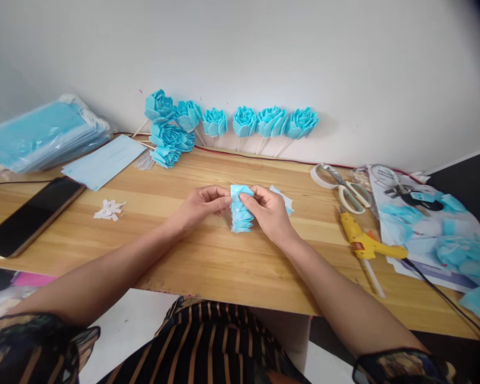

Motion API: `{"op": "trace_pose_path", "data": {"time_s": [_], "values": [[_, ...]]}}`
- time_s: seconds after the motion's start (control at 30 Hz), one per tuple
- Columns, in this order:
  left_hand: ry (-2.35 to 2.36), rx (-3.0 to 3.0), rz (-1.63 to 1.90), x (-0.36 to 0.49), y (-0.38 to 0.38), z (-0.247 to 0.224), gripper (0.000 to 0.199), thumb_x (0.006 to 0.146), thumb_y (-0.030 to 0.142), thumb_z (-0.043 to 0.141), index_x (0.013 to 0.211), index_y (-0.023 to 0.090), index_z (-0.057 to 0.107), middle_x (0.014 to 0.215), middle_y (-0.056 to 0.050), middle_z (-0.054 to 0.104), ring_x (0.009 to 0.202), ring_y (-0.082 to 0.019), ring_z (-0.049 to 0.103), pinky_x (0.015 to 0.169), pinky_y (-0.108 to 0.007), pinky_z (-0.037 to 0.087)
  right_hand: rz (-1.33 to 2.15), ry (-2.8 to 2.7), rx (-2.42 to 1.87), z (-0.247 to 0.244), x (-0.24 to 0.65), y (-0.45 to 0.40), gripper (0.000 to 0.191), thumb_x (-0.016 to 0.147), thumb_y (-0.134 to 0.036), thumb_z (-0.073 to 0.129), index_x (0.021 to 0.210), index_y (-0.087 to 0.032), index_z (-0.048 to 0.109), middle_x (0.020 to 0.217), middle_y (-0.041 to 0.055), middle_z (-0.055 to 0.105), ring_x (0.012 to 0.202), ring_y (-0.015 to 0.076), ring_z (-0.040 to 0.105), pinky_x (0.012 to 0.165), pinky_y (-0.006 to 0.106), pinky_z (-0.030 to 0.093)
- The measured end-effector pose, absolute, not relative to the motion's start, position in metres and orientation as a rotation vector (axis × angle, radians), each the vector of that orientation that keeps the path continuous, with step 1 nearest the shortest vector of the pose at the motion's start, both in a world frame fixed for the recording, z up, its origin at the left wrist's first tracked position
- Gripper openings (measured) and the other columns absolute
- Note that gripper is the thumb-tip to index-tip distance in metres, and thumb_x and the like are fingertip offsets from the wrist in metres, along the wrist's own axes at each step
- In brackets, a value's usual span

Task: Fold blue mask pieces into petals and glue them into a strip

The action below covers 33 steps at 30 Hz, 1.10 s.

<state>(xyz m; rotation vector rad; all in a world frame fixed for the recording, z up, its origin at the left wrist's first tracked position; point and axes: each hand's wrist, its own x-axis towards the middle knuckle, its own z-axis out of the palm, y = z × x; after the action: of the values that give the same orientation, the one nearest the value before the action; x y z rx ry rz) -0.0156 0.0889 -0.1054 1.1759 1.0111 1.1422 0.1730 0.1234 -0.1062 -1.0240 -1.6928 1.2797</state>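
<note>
We pinched the pleated blue strip (241, 217) — left hand (202, 207) at one edge, right hand (271, 212) opposite. Our glue gun (362, 241) lay apart.

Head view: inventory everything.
Folded piece: one, blue, centre
Flowers: about nine, blue, back
Bagged stack: one, blue, far left
Sheet: one, pale blue, left
Phone: one, black, left
Scraps: several, white, left
Tape roll: one, white, right
Scissors: one, cream-handled, right
Glue gun: one, yellow, right
Loose pieces: several, blue, far right
Table: one, brown, centre
Wall: one, white, behind
Garment: one, black, bottom
Left hand: one, bare, holding piece
Right hand: one, bare, holding piece
</note>
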Motion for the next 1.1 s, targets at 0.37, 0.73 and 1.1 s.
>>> {"op": "trace_pose_path", "data": {"time_s": [0.37, 0.73, 1.1], "values": [[0.996, 1.189, 1.067, -0.0146, 0.0879, -0.1063, 0.033, 0.07, 0.041, 0.085, 0.073, 0.014, 0.066, 0.065, 0.0, 0.065, 0.06, -0.01, 0.054, 0.061, -0.023, 0.043, 1.296, -1.714, -0.931, -0.1003, 0.1722, 0.1224, 0.041, 0.085, -0.058, 0.065, 0.07, -0.021, 0.056, 0.064, -0.0028, 0.051, 0.059, 0.0109, 0.044, 0.054, 0.026, 0.037], [0.963, 1.241, 0.999, -0.0138, 0.0861, -0.1081, 0.033, 0.077, 0.044, 0.08, 0.077, 0.014, 0.068, 0.069, -0.002, 0.067, 0.064, -0.012, 0.059, 0.064, -0.025, 0.046, 1.154, -1.793, -0.965, -0.0982, 0.1734, 0.1191, 0.027, 0.085, -0.041, 0.065, 0.069, -0.02, 0.06, 0.061, -0.0026, 0.056, 0.056, 0.0106, 0.045, 0.053, 0.026, 0.037], [0.943, 1.007, 1.254, -0.0188, 0.0922, -0.1126, 0.033, 0.074, 0.042, 0.083, 0.073, 0.014, 0.066, 0.062, 0.0, 0.064, 0.055, -0.01, 0.057, 0.056, -0.023, 0.049, 1.442, -1.677, -0.861, -0.1077, 0.1719, 0.1179, 0.062, 0.095, -0.07, 0.041, 0.126, -0.023, 0.068, 0.093, 0.0057, 0.07, 0.081, 0.0188, 0.066, 0.069, 0.032, 0.056]]}}
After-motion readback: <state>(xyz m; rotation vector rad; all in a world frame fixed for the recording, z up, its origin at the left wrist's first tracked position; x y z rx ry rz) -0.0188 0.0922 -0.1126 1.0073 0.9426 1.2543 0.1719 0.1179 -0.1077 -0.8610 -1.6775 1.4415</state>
